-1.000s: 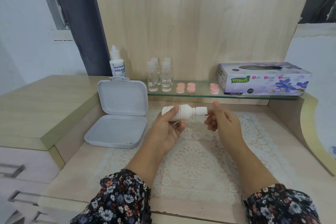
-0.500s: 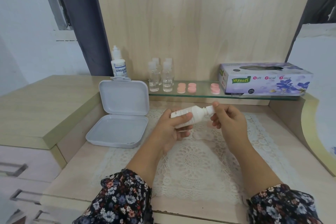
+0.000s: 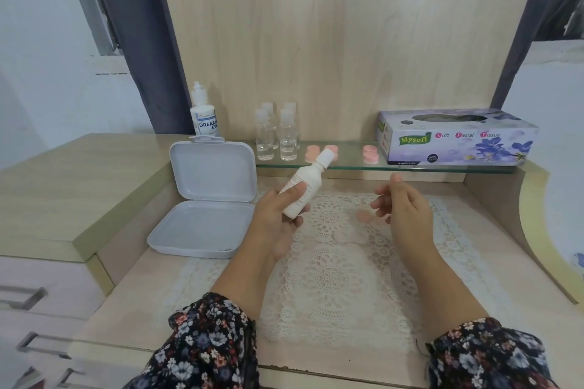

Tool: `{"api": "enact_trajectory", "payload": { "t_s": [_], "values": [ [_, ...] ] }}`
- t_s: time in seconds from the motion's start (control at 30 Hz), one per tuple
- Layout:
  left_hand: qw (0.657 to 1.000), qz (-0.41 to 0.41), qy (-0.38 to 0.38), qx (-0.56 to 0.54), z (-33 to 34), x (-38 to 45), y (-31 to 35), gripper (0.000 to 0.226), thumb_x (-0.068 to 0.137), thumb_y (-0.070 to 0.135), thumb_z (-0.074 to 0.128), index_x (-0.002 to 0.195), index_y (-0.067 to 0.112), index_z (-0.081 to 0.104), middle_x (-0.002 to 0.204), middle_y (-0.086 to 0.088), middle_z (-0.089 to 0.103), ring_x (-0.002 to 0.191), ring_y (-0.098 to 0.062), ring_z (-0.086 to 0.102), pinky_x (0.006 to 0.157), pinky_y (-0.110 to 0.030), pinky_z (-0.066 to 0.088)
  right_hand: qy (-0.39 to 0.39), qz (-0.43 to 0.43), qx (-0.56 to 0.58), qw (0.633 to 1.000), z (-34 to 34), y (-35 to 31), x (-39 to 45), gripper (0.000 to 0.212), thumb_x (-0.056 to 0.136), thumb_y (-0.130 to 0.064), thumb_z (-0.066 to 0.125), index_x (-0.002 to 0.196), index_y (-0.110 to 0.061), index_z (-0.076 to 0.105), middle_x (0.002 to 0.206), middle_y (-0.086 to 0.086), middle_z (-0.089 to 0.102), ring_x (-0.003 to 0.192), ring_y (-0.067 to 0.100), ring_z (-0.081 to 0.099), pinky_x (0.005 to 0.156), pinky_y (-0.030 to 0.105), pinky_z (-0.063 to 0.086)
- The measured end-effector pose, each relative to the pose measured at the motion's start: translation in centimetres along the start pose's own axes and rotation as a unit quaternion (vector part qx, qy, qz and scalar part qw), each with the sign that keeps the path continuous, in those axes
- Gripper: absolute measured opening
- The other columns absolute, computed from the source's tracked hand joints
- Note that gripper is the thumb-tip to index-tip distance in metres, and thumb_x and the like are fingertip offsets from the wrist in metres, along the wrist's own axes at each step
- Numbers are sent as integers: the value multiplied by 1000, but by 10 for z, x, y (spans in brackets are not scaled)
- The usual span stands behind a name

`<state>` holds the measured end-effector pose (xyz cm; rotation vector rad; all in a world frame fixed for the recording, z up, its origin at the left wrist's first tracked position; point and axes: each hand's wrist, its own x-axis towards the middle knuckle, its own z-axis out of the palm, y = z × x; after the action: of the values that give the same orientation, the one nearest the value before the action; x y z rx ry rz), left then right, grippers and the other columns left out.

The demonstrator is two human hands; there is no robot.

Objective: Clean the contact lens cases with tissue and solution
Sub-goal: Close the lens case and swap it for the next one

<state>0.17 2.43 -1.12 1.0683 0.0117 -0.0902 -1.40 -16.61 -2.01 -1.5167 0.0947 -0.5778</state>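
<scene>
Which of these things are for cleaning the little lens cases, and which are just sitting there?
For the job:
white bottle, held in the left hand
pink lens cases on the glass shelf
tissue box
right hand, holding nothing

Just sitting there:
open grey box
clear little bottles
bottle by the curtain
lace mat

A small white solution bottle point(image 3: 302, 189) with a white cap tilts up and to the right, gripped round its lower half by the left hand point(image 3: 278, 215), in front of the glass shelf point(image 3: 347, 164). On that shelf lie pink round contact lens cases point(image 3: 370, 154), some partly behind the bottle's cap, and at its right end a purple flowered tissue box point(image 3: 458, 137)
</scene>
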Motion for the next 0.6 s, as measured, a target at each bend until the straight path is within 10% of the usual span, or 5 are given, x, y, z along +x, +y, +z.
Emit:
{"api": "enact_trajectory", "payload": {
  "t_s": [0.6],
  "values": [
    [982,56,-5,182,-1,1,-6,34,75,22,79,107,29,70,94,7,68,75,-7,60,62,-20,41,35,14,-30,999,-3,4,3,40,101,-38,41,82,-13,66,70,3,64,62,12,54,62,23,42]
  ]
}}
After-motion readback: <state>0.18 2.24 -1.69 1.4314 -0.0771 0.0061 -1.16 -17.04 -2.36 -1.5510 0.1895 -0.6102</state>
